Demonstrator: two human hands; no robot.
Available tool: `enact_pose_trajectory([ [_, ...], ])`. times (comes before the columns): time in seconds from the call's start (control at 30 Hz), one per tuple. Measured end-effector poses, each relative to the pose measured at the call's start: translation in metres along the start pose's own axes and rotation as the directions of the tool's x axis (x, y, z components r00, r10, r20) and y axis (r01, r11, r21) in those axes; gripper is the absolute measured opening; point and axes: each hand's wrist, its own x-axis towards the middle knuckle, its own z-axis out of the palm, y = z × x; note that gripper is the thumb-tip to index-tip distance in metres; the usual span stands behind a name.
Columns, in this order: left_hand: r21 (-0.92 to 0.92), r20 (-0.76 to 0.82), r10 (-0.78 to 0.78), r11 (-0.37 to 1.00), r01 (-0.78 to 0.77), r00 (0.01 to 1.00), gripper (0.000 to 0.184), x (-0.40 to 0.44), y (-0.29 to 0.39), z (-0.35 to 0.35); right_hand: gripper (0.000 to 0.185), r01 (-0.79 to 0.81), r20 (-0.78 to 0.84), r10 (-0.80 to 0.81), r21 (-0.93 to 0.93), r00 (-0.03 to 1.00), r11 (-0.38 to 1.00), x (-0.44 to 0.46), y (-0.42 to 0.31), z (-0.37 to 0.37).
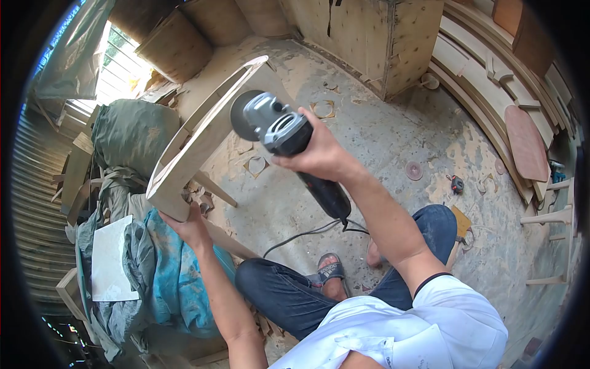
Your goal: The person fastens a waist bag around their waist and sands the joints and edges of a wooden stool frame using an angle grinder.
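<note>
My right hand [324,152] is wrapped around an angle grinder [289,134] with a grey and black body. Its round disc [244,115] is at the edge of a pale curved wooden frame [215,138]; I cannot tell whether they touch. My left hand [186,229] grips the near lower corner of this frame, its fingers partly hidden behind the wood. The frame stands tilted in view, with tapered legs [216,189] below it. From the grinder's rear end a black cord [295,235] runs down to the floor.
Cloth-covered bundles [178,270] and a white board [114,261] lie on the left. A tape measure [455,184] and a loose disc [414,170] are on the dusty floor. Curved wooden strips [473,92] lean at the right, near a plywood box [362,43].
</note>
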Motion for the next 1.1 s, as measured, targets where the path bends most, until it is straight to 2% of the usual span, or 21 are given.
enact_pose_trajectory([
  [0.1, -0.022, 0.003, -0.038, 0.999, 0.038, 0.999, 0.078, -0.001, 0.004, 0.000, 0.065, -0.122, 0.085, 0.114, 0.104, 0.990, 0.987, 0.010, 0.001, -0.022],
  [0.13, -0.012, 0.004, -0.035, 0.999, 0.035, 0.999, 0.078, 0.000, 0.003, -0.001, 0.055, -0.104, 0.074, 0.093, 0.165, 0.993, 0.981, 0.012, 0.005, -0.026],
  [0.23, 0.019, -0.008, -0.001, 1.000, 0.002, 1.000, 0.078, 0.000, -0.002, -0.001, 0.051, -0.334, 0.154, 0.302, 0.264, 0.941, 0.905, 0.022, 0.016, -0.047],
  [0.27, 0.037, -0.018, 0.027, 0.999, -0.026, 0.999, 0.078, -0.001, -0.003, 0.000, 0.048, -0.306, 0.198, 0.255, 0.292, 0.946, 0.906, 0.024, 0.020, -0.051],
  [0.37, 0.062, -0.046, 0.035, 0.998, -0.032, 0.998, 0.079, -0.001, 0.002, 0.002, 0.038, -0.067, 0.027, 0.061, 0.351, 0.998, 0.934, 0.006, 0.010, -0.029],
  [0.43, 0.064, -0.045, 0.009, 0.998, -0.006, 0.999, 0.079, 0.001, -0.001, 0.001, 0.062, 0.106, 0.062, -0.115, 0.133, 0.991, 0.985, -0.003, -0.001, -0.007],
  [0.5, 0.048, -0.045, 0.015, 0.999, -0.013, 0.999, 0.080, 0.001, -0.002, 0.000, 0.063, 0.117, 0.196, -0.093, -0.111, 0.976, 0.987, -0.017, -0.023, 0.010],
  [0.57, 0.019, -0.035, 0.003, 1.000, -0.002, 0.999, 0.079, 0.000, -0.003, 0.001, 0.065, 0.088, 0.331, -0.009, -0.223, 0.944, 0.971, -0.020, -0.030, 0.030],
  [0.7, 0.006, -0.019, -0.026, 1.000, 0.026, 0.999, 0.079, 0.001, -0.003, 0.000, 0.064, 0.096, 0.367, 0.017, -0.287, 0.930, 0.953, -0.022, -0.042, 0.039],
  [0.8, -0.033, -0.013, -0.040, 0.999, 0.040, 0.999, 0.079, -0.001, 0.005, 0.002, 0.064, 0.050, 0.290, -0.003, -0.154, 0.957, 0.987, -0.013, -0.031, 0.030],
  [0.83, -0.033, -0.012, -0.043, 0.999, 0.042, 0.999, 0.079, -0.002, 0.008, 0.002, 0.062, 0.041, 0.239, 0.019, -0.243, 0.971, 0.969, -0.012, -0.034, 0.021],
  [0.9, -0.038, -0.015, -0.042, 0.998, 0.042, 0.999, 0.079, -0.002, 0.011, 0.004, 0.061, -0.028, 0.213, 0.057, -0.137, 0.975, 0.990, -0.005, -0.040, 0.004],
  [0.97, -0.022, -0.003, -0.042, 0.999, 0.042, 0.999, 0.078, 0.000, 0.005, 0.002, 0.060, 0.038, 0.147, -0.019, -0.124, 0.989, 0.992, 0.005, -0.024, -0.006],
  [1.1, -0.052, -0.008, -0.089, 0.995, 0.088, 0.996, 0.078, -0.004, 0.019, 0.005, 0.053, -0.024, 0.111, 0.023, 0.013, 0.994, 1.000, 0.022, -0.008, -0.024],
])
